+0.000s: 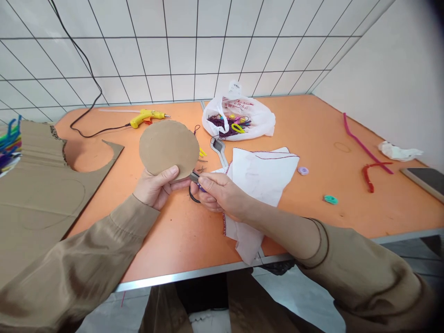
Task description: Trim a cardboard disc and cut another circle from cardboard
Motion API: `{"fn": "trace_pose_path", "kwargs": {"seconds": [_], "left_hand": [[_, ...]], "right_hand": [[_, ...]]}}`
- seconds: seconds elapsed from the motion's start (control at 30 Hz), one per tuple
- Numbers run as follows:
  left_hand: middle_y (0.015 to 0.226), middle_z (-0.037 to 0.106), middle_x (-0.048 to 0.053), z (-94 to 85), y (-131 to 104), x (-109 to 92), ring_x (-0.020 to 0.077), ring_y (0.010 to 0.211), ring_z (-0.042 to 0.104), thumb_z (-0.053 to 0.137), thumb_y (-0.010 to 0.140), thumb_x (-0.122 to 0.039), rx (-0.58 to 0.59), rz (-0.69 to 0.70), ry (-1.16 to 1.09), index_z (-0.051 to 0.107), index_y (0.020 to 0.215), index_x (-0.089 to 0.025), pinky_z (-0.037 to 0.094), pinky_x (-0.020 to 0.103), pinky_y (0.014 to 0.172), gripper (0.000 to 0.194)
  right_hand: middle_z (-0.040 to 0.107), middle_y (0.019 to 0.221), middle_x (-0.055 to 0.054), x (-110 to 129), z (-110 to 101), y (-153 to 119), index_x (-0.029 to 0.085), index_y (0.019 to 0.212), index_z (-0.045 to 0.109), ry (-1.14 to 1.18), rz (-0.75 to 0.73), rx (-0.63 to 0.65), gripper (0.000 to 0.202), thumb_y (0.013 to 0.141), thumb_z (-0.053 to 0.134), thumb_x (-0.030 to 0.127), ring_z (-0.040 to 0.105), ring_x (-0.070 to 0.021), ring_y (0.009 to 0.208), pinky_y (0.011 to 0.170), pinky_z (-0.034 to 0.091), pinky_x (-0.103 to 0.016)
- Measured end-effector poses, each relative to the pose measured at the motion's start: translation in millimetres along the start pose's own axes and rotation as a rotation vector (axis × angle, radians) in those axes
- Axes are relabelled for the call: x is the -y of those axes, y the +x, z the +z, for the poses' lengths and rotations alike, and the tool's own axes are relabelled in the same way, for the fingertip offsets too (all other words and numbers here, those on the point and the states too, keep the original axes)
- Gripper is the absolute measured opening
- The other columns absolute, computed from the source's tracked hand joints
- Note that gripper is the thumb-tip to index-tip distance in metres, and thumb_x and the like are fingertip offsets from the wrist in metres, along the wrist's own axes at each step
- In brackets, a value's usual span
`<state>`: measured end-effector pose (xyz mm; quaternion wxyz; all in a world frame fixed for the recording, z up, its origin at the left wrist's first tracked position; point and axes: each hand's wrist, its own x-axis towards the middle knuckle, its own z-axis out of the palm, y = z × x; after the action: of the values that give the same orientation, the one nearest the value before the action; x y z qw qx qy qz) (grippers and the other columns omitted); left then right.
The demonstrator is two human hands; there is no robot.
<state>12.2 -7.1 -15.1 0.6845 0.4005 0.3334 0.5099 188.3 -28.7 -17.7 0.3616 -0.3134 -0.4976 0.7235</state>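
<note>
My left hand [157, 187] grips a round cardboard disc [169, 148] at its lower edge, thumb on top and fingers beneath. The disc is tilted up above the table, and its edge looks slightly uneven. Close by, my right hand [218, 192] is closed around a small tool [194, 176] with a dark flat tip and a purple part. That tip is at the disc's lower right edge; whether it touches cannot be made out. A black curved piece [193, 194] shows below the fingers, which hide most of the tool. Under my right forearm lies a white cloth [263, 173] with dark red stitched edging.
A cut cardboard sheet [38, 199] lies at left, near a yellow glue gun [149, 117] with its cord. Behind are a white plastic bag [255, 118] of craft pieces and a grey tool [218, 148]. Pipe cleaners [366, 143], crumpled tissue [398, 151] and a phone [425, 178] lie right.
</note>
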Motion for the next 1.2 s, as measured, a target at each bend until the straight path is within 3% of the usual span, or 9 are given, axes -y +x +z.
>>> {"fn": "trace_pose_path", "kwargs": {"seconds": [0.17, 0.33, 0.57, 0.83, 1.2], "left_hand": [[0.093, 0.076, 0.008, 0.6, -0.8, 0.6, 0.0273, 0.092, 0.072, 0.078, 0.072, -0.023, -0.003, -0.011, 0.005, 0.058, 0.127, -0.017, 0.062, 0.037, 0.078, 0.058], [0.094, 0.076, 0.004, -1.4, -1.5, -2.5, 0.0235, 0.086, 0.073, 0.079, 0.07, -0.019, -0.044, 0.004, 0.043, 0.06, 0.124, -0.021, 0.063, 0.03, 0.07, 0.057], [0.097, 0.075, 0.007, -6.5, -2.1, -12.3, 0.026, 0.086, 0.072, 0.08, 0.067, -0.017, -0.022, -0.05, 0.141, 0.07, 0.103, -0.016, 0.064, 0.03, 0.067, 0.037], [0.103, 0.074, 0.01, -11.5, -0.3, -19.7, 0.0277, 0.086, 0.073, 0.082, 0.064, -0.018, 0.001, -0.094, 0.224, 0.064, 0.114, -0.015, 0.064, 0.032, 0.066, 0.053], [0.099, 0.075, 0.006, -6.8, 2.1, -3.7, 0.0233, 0.09, 0.072, 0.08, 0.069, -0.022, -0.024, -0.041, 0.116, 0.066, 0.112, -0.018, 0.062, 0.028, 0.076, 0.046]], "right_hand": [[0.029, 0.05, 0.01, -1.1, 1.2, -0.1, 0.017, 0.078, 0.05, -0.001, 0.014, -0.018, 0.025, 0.094, 0.042, 0.035, 0.017, -0.0035, 0.038, 0.035, 0.014, -0.015], [0.032, 0.05, 0.01, -0.3, -0.7, -0.9, 0.015, 0.079, 0.051, -0.009, -0.001, -0.005, 0.025, 0.094, 0.043, 0.034, 0.019, -0.0036, 0.038, 0.036, 0.015, -0.016], [0.031, 0.049, 0.01, 7.2, -8.2, -0.8, 0.015, 0.076, 0.051, -0.083, 0.048, 0.082, 0.027, 0.093, 0.045, 0.035, 0.018, -0.0038, 0.039, 0.036, 0.014, -0.017], [0.033, 0.051, 0.009, 11.2, -13.0, -1.4, 0.015, 0.076, 0.052, -0.162, 0.034, 0.139, 0.029, 0.092, 0.047, 0.038, 0.019, -0.0039, 0.039, 0.036, 0.015, -0.018], [0.032, 0.049, 0.01, 1.8, -9.0, 2.6, 0.015, 0.078, 0.053, -0.058, -0.023, 0.025, 0.026, 0.092, 0.046, 0.036, 0.017, -0.003, 0.038, 0.035, 0.015, -0.016]]}}
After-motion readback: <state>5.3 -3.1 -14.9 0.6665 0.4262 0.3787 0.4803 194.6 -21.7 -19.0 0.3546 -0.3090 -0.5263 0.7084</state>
